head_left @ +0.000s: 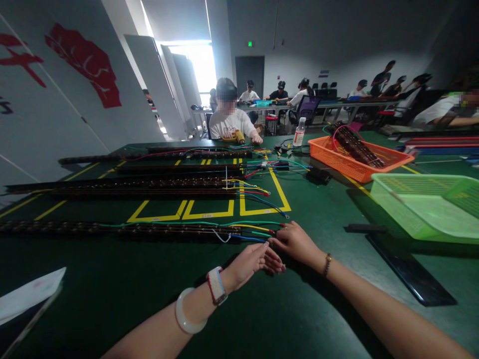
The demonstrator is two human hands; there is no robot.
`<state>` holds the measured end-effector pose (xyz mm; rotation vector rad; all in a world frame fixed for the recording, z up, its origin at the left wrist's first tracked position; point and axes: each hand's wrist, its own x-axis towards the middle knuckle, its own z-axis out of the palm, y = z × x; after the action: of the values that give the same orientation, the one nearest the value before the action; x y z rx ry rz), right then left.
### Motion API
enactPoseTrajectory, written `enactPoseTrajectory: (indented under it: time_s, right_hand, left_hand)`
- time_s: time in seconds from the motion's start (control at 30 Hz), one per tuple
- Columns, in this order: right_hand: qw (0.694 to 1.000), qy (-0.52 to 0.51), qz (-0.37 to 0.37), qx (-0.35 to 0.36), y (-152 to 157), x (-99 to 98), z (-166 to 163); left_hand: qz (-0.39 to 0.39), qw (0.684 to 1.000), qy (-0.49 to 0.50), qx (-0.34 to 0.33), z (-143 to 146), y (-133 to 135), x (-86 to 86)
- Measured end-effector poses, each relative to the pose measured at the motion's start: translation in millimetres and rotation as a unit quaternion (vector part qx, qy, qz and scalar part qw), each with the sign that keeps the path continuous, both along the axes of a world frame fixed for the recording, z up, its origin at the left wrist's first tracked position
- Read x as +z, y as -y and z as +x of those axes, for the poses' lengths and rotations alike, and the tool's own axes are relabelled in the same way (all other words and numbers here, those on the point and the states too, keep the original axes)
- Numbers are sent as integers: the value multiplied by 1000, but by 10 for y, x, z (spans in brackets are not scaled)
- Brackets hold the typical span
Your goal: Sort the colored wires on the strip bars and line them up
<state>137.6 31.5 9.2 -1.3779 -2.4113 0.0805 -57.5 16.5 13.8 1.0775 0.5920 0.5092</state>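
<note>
Coloured wires [254, 227] stick out from end of nearest dark bundle [175, 230] on green table [149, 279]. R hand [295, 243]: fingers curled in tight, pinching wires nr tips. L hand [254, 264] just beside, fingers loosely extended, part open; can't tell if tips grip blue wire [249, 239].

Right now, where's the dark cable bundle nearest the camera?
In the head view, the bundle lies left of centre across the green table, on the near side of the yellow tape outlines; its coloured wires reach the right hand.
</note>
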Motion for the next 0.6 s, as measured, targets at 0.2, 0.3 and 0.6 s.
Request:
enactPoseTrajectory:
  time_s: [0.2, 0.3, 0.6]
  right_hand:
    - [993, -108, 29, -34, -35, 6, 42]
    - [991, -127, 30, -36, -67, -37, 60]
    - [991, -126, 28, -17, -52, -79, -8]
  left_hand:
    - [-1, 1000, -8, 2, 4, 1, 28]
    - [0, 1000, -7, 1, 3, 4, 34]
    - [5, 1000, -8, 3, 8, 5, 10]
